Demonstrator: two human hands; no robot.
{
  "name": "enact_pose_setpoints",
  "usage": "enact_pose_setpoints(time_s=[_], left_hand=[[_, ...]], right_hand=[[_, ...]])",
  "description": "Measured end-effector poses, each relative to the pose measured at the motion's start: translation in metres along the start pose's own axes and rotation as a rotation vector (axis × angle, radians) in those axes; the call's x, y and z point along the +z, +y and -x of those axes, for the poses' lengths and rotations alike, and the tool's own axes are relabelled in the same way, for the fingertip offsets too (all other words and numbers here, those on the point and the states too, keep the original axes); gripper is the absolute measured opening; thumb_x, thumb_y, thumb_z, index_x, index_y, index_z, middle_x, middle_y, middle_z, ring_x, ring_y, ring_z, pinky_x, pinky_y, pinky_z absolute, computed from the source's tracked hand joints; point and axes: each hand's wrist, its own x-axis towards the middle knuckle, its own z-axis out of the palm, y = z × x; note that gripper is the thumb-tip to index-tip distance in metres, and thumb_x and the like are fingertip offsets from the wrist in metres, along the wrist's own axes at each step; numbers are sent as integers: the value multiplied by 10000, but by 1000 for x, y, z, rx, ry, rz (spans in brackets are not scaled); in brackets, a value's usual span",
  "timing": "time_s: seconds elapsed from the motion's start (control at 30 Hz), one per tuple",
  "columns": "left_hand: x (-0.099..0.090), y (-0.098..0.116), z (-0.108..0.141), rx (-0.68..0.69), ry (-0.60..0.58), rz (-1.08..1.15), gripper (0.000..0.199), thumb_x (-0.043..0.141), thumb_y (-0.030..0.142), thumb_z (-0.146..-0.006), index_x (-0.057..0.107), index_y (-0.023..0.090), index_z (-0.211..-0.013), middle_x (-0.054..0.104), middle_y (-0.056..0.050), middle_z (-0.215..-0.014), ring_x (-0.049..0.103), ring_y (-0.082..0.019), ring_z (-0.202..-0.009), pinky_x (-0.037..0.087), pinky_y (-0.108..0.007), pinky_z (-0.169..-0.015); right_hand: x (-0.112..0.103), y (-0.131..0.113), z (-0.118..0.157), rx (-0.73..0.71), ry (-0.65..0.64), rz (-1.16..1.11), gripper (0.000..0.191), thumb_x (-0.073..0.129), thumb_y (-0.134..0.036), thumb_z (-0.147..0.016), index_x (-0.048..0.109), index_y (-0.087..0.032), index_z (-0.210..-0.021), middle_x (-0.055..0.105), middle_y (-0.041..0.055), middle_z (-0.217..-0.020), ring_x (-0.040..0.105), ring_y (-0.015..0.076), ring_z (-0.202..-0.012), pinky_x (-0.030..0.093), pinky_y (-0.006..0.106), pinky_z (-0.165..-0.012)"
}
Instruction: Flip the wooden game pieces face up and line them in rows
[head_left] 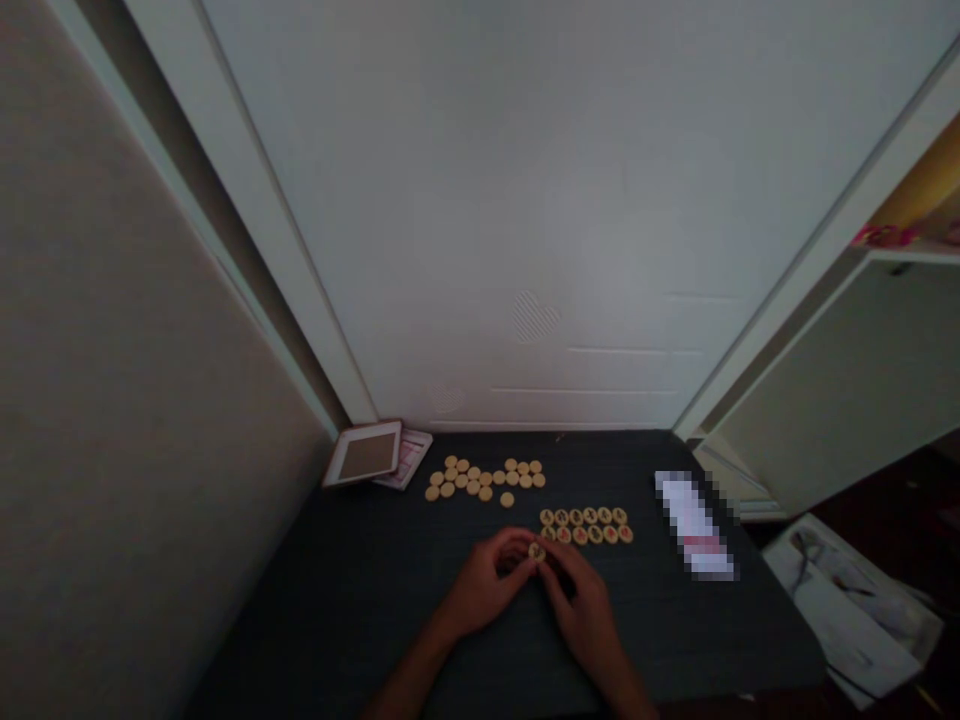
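- Head view: a round, pale disc (537, 551) with a dark mark on its face sits between the fingertips of both hands, just near of the right-hand rows of marked discs (592, 516).
- It looks light, stiff and wood-like, so it probably bears a firm pinch without harm; its smooth look suggests it could slip or spin.
- The rim seems the best place to take hold, thumb opposite forefinger, leaving the face uncovered.
- The left hand (486, 586) pinches the disc from the left, fingers curled and thumb on the near side.
- The right hand (583, 598) grips it from the right, fingertips drawn together.
- Both forearms slant inward from the near edge, low over the table (337, 610).
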Motion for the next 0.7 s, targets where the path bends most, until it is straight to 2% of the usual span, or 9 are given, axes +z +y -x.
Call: enact_pose_setpoints(time_s=[0.13, 0.3, 0.43, 0.57, 0.7], left_hand=[[1, 1, 0, 8, 34, 8, 244, 678, 347, -902, 637, 194, -1088, 762, -78, -1039, 715, -230, -991, 545, -336, -887], [1, 0, -1, 28, 79, -45, 201, 633, 377, -928, 681, 186, -968, 759, -54, -949, 715, -213, -912, 553, -306, -833], [2, 0, -1, 30, 66, -61, 200, 659, 370, -906, 718, 195, -983, 769, -51, -965, 718, -217, -914, 552, -303, -843], [2, 3, 1, 13, 72, -35, 206, 684, 367, -888, 716, 199, -1003, 778, -53, -979, 724, -222, -916, 557, -312, -851], [2, 9, 2, 54, 9, -32, 200, 657, 350, -913, 720, 201, -1029, 772, -58, -1022, 717, -219, -961, 549, -317, -892]], right_hand=[[-1, -6, -1, 60, 25, -39, 234, 631, -314, -937, 691, -249, -1154, 745, 49, -1020, 711, 202, -888, 571, 288, -815], [-2, -11, -3, 71, 20, -53, 148, 610, -324, -945, 708, -231, -1007, 735, 47, -970, 698, 196, -871, 548, 276, -796], [-1, -10, -2, 90, 26, -47, 182, 637, -379, -924, 707, -223, -984, 729, 33, -863, 687, 184, -764, 543, 265, -726], [0, -7, -2, 95, 31, -47, 226, 631, -406, -926, 705, -216, -1023, 734, 40, -876, 686, 186, -769, 545, 264, -723], [0, -3, -1, 116, 67, -51, 233, 605, -407, -944, 707, -216, -1029, 749, 56, -943, 701, 197, -818, 554, 273, -758]])
